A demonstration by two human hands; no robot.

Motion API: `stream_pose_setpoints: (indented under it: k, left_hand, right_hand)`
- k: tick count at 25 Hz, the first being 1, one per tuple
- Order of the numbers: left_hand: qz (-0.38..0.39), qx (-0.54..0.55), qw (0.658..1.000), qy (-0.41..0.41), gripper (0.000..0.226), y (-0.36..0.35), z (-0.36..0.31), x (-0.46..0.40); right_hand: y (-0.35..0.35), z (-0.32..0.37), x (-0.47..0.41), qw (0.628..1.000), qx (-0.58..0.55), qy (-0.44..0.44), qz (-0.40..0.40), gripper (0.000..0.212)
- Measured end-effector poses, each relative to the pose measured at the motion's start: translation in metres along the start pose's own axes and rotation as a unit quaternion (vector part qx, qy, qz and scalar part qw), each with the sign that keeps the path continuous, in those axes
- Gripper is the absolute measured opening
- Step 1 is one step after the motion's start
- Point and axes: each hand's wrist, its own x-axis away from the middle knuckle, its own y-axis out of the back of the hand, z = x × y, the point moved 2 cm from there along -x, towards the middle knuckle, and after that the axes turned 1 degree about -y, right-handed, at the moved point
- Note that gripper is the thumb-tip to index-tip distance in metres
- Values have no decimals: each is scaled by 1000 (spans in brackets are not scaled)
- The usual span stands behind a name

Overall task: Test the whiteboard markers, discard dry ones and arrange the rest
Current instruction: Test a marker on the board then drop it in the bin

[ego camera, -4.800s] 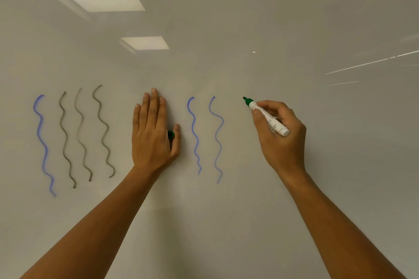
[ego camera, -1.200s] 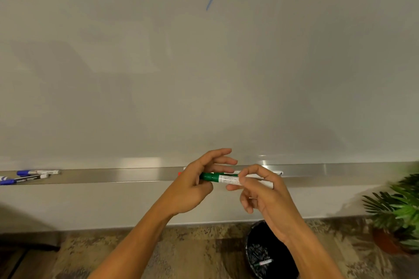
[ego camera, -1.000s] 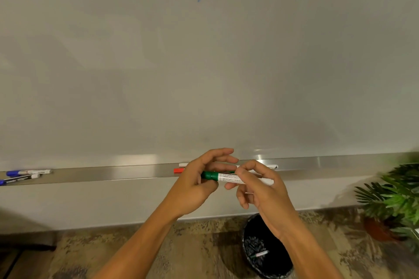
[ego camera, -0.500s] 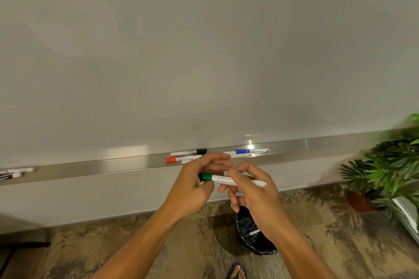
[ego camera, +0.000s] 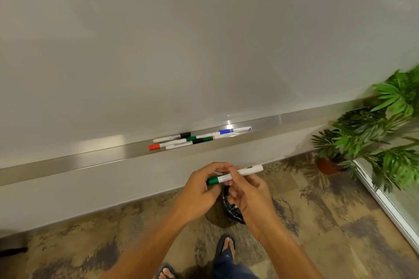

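At lower centre of the frame, the left hand and right hand both grip a capped green marker, fingers curled around it: left at the cap end, right on the white barrel. Directly beneath them stands a black bin. Farther up, at centre, several markers lie on the metal tray below the whiteboard.

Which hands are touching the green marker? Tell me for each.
Touching, both. The head view shows the left hand gripping the capped end of the green marker and the right hand pinching its white barrel.
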Motion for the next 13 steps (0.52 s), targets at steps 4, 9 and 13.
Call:
stream_pose_setpoints:
  k: [4, 9, 13]
  left_hand:
    - [35, -19, 998, 57, 56, -16, 30, -9]
    - [28, -44, 987, 154, 40, -30, 70, -28]
    - [-13, -56, 974, 217, 32, -44, 99, -41]
  right_hand:
    - [22, -12, -19, 997, 40, 19, -67, 19]
    - [77, -16, -63, 983, 174, 30, -57, 24]
    - [127, -20, -93, 968, 246, -10, -56, 22]
